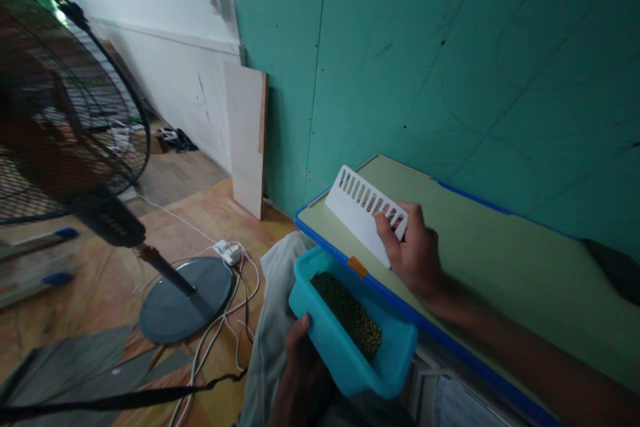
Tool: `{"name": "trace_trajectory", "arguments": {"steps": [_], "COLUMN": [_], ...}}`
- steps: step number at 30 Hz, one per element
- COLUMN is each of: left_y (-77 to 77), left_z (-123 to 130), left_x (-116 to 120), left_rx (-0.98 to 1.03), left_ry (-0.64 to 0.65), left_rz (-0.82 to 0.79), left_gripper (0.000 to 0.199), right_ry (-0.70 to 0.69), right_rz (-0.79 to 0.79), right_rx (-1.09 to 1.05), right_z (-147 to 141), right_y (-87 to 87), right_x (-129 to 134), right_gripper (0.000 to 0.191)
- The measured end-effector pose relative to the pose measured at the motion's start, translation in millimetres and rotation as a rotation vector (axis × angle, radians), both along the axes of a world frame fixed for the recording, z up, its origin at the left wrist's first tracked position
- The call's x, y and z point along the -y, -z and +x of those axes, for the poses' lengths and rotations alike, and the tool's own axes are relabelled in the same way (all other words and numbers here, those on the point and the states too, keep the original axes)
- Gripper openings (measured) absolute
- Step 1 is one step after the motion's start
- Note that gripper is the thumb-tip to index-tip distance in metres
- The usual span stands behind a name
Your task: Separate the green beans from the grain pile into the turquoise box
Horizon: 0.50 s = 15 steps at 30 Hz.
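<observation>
My right hand (417, 250) grips a flat white plastic scraper (357, 217) with a row of slots along its upper edge. The scraper's lower edge rests on or just above the pale green tabletop (480, 253), close to its left end. Below the blue-taped table edge, my left hand (303, 353) holds a turquoise plastic tub (330, 347), its thumb on the near side wall and the other fingers hidden beneath. Small green grains (347, 310), perhaps mung beans, lie in a strip inside the tub.
A standing fan (65, 113) with a round grey base (187, 300) is at the left. White cables and a power strip (227, 252) lie on the floor beside it. A board (245, 133) leans by the green wall (380, 47). A dark object (613, 267) sits at the tabletop's right.
</observation>
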<state>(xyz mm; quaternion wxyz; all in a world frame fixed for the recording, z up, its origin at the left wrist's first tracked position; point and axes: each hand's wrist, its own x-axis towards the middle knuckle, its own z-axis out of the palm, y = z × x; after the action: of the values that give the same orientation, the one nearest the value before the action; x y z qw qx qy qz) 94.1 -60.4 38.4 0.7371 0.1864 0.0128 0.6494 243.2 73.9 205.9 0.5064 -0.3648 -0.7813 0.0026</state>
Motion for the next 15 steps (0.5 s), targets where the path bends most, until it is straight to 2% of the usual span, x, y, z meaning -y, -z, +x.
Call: {"name": "trace_trajectory", "arguments": {"steps": [6, 15], "left_y": [1.1, -2.2], "left_z": [1, 3], "left_x": [0, -1], "left_rx": [0.004, 0.049], "left_ry": [-0.006, 0.018], "left_rz": [0.0, 0.038], "left_gripper": [0.029, 0.034], "right_ry": [0.156, 0.183], "right_rz": [-0.013, -0.066], "right_rx": [0.004, -0.031], "right_z": [18, 22], "right_y": [1.4, 1.9], "right_x": [-13, -14], "right_gripper": [0.026, 0.03]}}
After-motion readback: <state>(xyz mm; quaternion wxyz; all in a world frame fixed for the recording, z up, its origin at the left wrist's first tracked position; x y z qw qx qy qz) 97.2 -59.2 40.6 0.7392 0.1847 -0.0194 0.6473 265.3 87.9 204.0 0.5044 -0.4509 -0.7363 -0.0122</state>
